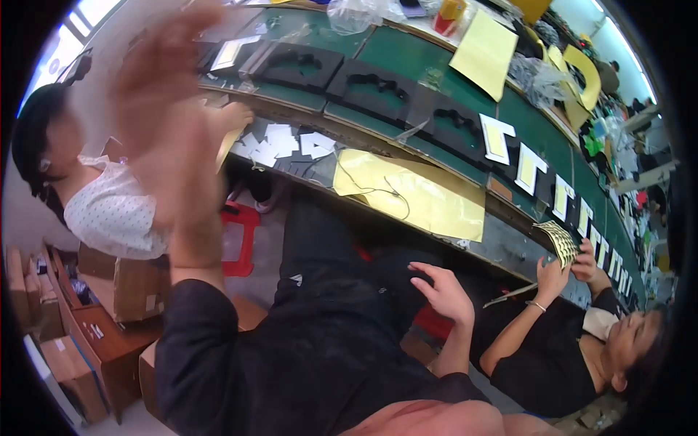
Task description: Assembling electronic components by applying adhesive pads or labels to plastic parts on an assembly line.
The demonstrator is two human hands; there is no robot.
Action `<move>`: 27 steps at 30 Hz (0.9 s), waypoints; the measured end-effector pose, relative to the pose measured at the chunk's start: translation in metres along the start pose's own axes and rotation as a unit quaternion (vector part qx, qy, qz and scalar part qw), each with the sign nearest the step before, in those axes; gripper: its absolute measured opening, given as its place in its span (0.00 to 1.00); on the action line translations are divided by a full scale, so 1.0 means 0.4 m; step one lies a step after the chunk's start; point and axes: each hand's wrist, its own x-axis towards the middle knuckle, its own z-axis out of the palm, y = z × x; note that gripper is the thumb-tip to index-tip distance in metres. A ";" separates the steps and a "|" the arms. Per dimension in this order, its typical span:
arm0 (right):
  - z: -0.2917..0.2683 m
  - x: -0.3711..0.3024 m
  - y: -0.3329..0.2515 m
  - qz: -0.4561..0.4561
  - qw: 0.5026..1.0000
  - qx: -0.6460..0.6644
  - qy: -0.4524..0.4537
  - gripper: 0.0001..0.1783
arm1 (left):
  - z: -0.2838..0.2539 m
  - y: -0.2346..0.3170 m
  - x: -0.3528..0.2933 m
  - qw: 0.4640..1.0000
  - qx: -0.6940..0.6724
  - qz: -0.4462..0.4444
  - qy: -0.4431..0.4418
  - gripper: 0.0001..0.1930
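left hand (163, 94) raised, right hand (440, 291) empty

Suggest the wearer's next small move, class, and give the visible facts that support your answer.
Probably bring the raised left hand down toward the green workbench. It is lifted, blurred and empty near the camera, and the right hand hangs open over the lap, holding nothing. The yellow sheet at the bench edge is the nearest work piece, so reaching for it seems the likely step.
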 end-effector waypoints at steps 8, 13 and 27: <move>-0.027 0.262 0.014 -0.146 0.952 -0.215 0.161 0.16 | 0.201 -0.083 -0.548 0.769 0.144 -0.266 -0.563 0.30; -0.023 0.272 0.042 -0.074 0.972 -0.201 0.097 0.21 | 0.243 -0.054 -0.570 0.818 -0.072 -0.400 -0.407 0.23; 0.046 0.326 -0.138 -0.201 0.936 -0.153 0.245 0.48 | 0.057 -0.062 -0.353 0.642 -0.565 -0.510 -0.092 0.29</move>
